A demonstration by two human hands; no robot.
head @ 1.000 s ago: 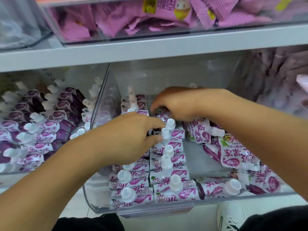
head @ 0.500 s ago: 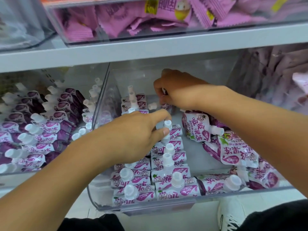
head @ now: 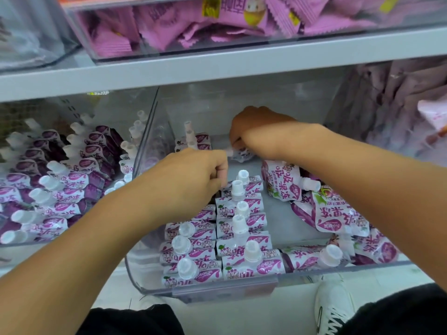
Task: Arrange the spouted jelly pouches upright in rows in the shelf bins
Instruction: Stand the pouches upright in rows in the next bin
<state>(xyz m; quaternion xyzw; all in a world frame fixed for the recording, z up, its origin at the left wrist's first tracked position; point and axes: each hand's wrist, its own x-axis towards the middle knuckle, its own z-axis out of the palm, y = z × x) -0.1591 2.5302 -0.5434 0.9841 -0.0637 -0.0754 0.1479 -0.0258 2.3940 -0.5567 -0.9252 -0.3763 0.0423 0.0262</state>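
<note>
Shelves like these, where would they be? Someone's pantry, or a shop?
Most likely a shop. Clear bins sit side by side on a grey shelf, each packed with many identical jelly pouches. A label strip runs along one bin's front edge, and pink snack packets fill the bin above.

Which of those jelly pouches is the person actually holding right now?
The pouch at the back of the middle bin, held by the right hand: its cap points sideways toward the left hand, unlike the upright rows.
</note>
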